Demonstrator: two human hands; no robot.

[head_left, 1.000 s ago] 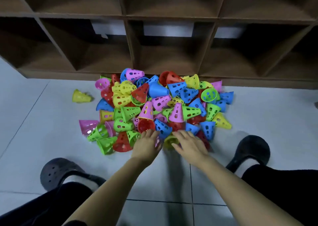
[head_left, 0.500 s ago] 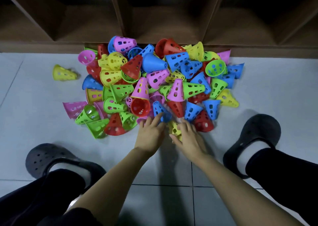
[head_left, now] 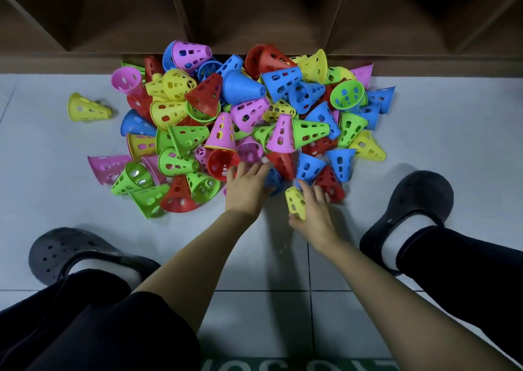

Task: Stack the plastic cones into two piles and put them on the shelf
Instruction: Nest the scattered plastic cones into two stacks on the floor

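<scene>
The cones (head_left: 249,121) were red, blue, bright green, yellow and pink, their walls patterned with punched holes. The right hand (head_left: 314,215) gripped a yellow cone (head_left: 295,203), and the stray cone (head_left: 87,108) was yellow too. The shelf (head_left: 254,17) was dark brown, the floor (head_left: 452,144) pale grey tile, and the perforated clogs (head_left: 418,198) dark grey with white socks (head_left: 407,237).
</scene>
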